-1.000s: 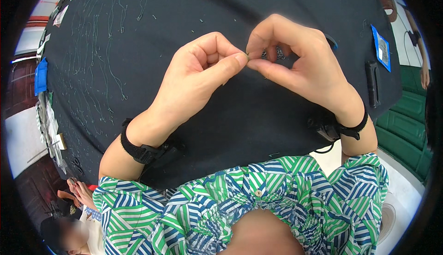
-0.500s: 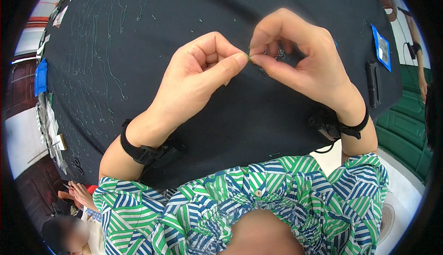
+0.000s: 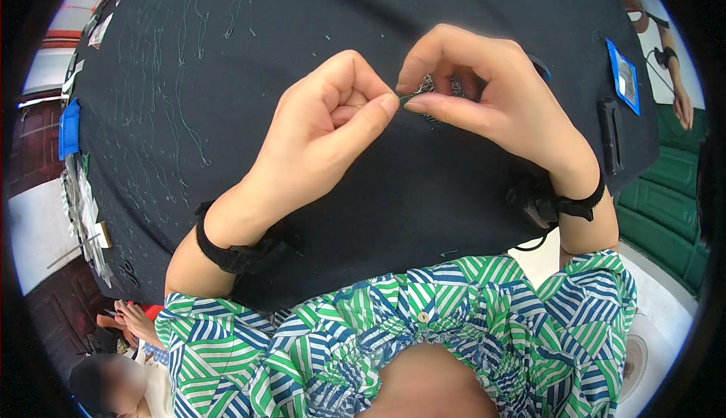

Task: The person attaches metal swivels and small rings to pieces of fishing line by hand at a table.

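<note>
Left hand (image 3: 321,119) pinching fine green thread (image 3: 409,97) beside right hand (image 3: 491,89)

The left thumb and forefinger press together on the thread at their tips. Just right of them, the right thumb and forefinger curl with tips slightly parted about it; whether they grip it, I cannot tell. Behind the right fingers lie small metal hooks (image 3: 456,85) on the black-covered tabletop (image 3: 393,198). Well left of the left hand stretch loose threads (image 3: 181,108); right of the right hand, a blue packet (image 3: 624,77).
</note>
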`<action>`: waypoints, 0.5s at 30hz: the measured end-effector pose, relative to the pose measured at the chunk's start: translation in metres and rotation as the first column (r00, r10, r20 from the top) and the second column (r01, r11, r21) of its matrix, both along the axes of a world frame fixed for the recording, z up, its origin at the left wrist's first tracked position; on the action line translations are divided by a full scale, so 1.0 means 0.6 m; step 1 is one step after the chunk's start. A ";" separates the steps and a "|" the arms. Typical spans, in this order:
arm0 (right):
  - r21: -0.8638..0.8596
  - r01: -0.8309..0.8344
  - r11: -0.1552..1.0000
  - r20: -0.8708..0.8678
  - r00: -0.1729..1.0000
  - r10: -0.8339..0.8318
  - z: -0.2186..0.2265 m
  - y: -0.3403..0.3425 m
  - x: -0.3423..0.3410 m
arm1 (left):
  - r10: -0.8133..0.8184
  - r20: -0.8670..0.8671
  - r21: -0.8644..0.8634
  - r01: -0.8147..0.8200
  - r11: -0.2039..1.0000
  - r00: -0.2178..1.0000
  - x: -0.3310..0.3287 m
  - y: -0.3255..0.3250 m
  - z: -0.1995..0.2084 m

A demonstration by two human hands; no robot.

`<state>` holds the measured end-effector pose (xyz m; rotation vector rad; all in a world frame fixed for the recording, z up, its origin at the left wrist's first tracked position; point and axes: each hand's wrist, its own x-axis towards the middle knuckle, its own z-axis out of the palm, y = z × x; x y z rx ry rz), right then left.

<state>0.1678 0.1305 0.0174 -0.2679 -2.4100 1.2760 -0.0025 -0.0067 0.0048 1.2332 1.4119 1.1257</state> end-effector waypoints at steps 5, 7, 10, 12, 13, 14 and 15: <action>-0.050 0.000 0.999 0.104 0.995 0.005 0.002 0.005 0.003 | 0.050 0.135 -0.051 -0.043 0.998 0.990 -0.006 0.001 -0.001; -0.097 0.011 0.995 0.080 0.997 -0.003 -0.002 0.006 0.004 | 0.053 0.165 -0.053 -0.044 0.998 0.985 -0.005 0.003 -0.001; -0.149 0.036 0.988 0.039 0.999 -0.031 -0.010 0.008 0.003 | 0.065 0.211 -0.062 -0.053 0.997 0.975 -0.004 0.004 -0.002; -0.154 0.052 0.987 0.022 0.999 -0.049 -0.017 0.007 0.001 | 0.072 0.227 -0.068 -0.058 0.996 0.971 -0.004 0.004 -0.002; -0.165 0.059 0.985 0.006 0.998 -0.059 -0.020 0.006 -0.001 | 0.071 0.246 -0.067 -0.056 0.996 0.967 -0.004 0.004 -0.001; -0.177 0.066 0.982 -0.009 0.998 -0.068 -0.023 0.004 -0.004 | 0.070 0.264 -0.067 -0.054 0.996 0.962 -0.003 0.004 -0.001; -0.176 0.065 0.982 -0.009 0.998 -0.068 -0.025 0.002 -0.006 | 0.070 0.264 -0.067 -0.054 0.996 0.962 -0.003 0.004 -0.001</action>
